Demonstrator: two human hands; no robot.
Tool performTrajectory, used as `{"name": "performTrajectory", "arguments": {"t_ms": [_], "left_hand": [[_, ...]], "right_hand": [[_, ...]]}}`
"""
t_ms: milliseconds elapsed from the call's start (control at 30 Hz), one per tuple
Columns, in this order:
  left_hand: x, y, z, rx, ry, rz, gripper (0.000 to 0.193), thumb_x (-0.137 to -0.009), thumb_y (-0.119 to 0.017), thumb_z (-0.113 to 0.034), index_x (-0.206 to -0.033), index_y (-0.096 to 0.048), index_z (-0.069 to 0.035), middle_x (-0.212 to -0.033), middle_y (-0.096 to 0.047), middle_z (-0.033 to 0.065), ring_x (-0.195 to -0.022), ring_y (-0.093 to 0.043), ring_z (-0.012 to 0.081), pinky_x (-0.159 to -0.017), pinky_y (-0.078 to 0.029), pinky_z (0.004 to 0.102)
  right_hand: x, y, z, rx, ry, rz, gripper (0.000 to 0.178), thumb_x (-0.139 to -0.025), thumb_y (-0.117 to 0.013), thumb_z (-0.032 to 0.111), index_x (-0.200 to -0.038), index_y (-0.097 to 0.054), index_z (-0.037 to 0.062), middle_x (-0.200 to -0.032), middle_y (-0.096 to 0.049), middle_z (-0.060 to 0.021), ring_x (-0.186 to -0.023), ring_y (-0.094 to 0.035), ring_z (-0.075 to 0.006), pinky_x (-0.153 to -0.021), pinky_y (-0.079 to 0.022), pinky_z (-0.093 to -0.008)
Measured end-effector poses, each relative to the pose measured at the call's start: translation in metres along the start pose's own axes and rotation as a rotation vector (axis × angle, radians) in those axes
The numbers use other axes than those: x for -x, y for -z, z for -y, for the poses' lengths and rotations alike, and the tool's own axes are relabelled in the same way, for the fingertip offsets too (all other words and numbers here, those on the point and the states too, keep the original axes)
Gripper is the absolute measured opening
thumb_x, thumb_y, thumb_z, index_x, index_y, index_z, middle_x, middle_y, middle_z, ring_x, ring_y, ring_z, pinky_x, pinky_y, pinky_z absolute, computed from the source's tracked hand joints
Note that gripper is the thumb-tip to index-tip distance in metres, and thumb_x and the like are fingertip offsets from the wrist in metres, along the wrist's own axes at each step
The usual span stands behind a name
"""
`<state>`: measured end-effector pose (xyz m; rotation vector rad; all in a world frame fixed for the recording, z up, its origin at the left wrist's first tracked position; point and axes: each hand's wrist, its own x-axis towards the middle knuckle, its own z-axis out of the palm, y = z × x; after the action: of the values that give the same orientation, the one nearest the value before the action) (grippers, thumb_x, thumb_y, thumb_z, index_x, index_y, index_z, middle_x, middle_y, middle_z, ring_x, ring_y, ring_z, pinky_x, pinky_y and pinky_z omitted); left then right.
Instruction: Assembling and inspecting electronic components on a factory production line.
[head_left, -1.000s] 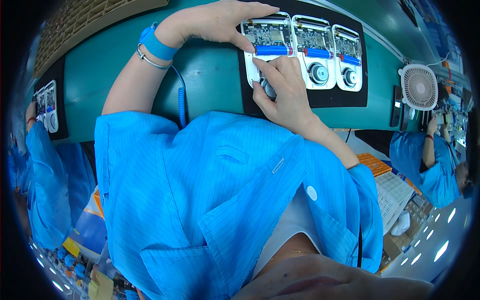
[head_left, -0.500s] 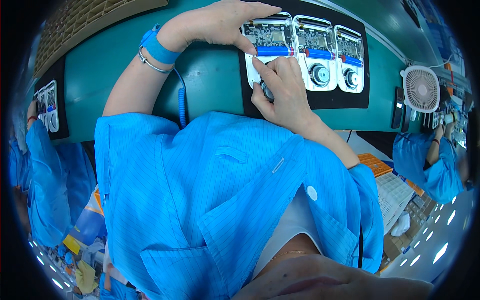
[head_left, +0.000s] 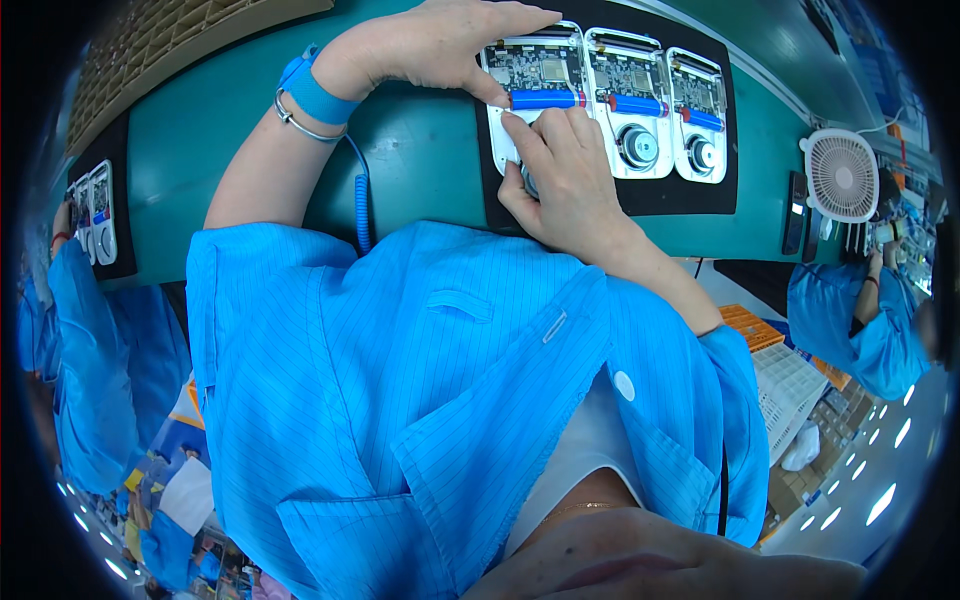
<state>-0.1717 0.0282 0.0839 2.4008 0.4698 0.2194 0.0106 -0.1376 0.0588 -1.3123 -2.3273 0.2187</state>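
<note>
Head view shows my left hand (head_left: 440, 40) lying flat, fingers spread over the top edge of the leftmost white device (head_left: 535, 105) on the black mat (head_left: 610, 205) — thumb by its blue cell (head_left: 545, 99). My right hand (head_left: 560, 175) curls over the device's lower part, fingertips pressed down; whether it pinches anything I cannot tell.

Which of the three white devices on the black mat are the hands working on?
The leftmost device; both hands touch it, the other two lie untouched.
</note>
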Motion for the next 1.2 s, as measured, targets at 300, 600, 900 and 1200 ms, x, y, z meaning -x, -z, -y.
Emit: {"name": "performTrajectory", "arguments": {"t_ms": [300,600,900,1200], "left_hand": [[0.008,-0.027,0.014,-0.138,0.108,-0.121,0.090,-0.078,-0.086,-0.019,-0.156,-0.042,-0.011,-0.153,-0.052,0.0156,-0.136,-0.054,0.0345,-0.112,-0.046,0.0406],[0.002,-0.001,0.000,0.001,0.021,0.018,0.098,-0.077,-0.084,-0.027,-0.153,-0.032,0.007,-0.152,-0.044,0.0291,-0.138,-0.048,0.0408,-0.113,-0.041,0.0411],[0.001,0.002,-0.005,0.016,0.038,0.028,0.098,-0.078,-0.084,-0.026,-0.154,-0.031,0.007,-0.154,-0.041,0.0307,-0.141,-0.045,0.0410,-0.116,-0.038,0.0412],[0.000,0.003,-0.008,0.012,0.057,0.043,0.098,-0.078,-0.084,-0.026,-0.154,-0.031,0.007,-0.154,-0.041,0.0294,-0.141,-0.045,0.0405,-0.115,-0.039,0.0415]], "right_hand": [[0.011,0.017,-0.006,-0.124,0.031,-0.044,0.049,-0.078,-0.078,0.016,-0.123,-0.063,0.0010,-0.111,-0.054,-0.0139,-0.104,-0.051,-0.0314,-0.089,-0.041,-0.0425],[0.035,0.026,-0.014,-0.111,-0.049,-0.059,0.052,-0.076,-0.085,0.022,-0.118,-0.063,0.0000,-0.117,-0.060,-0.0153,-0.108,-0.056,-0.0339,-0.093,-0.045,-0.0454],[0.037,0.019,-0.018,-0.150,-0.003,-0.101,0.055,-0.072,-0.088,0.022,-0.119,-0.064,0.0034,-0.118,-0.066,-0.0120,-0.116,-0.058,-0.0336,-0.095,-0.044,-0.0457],[0.035,0.013,-0.019,-0.293,0.060,-0.030,0.057,-0.070,-0.089,0.017,-0.120,-0.065,0.0069,-0.118,-0.067,-0.0086,-0.124,-0.056,-0.0301,-0.098,-0.040,-0.0462]]}}
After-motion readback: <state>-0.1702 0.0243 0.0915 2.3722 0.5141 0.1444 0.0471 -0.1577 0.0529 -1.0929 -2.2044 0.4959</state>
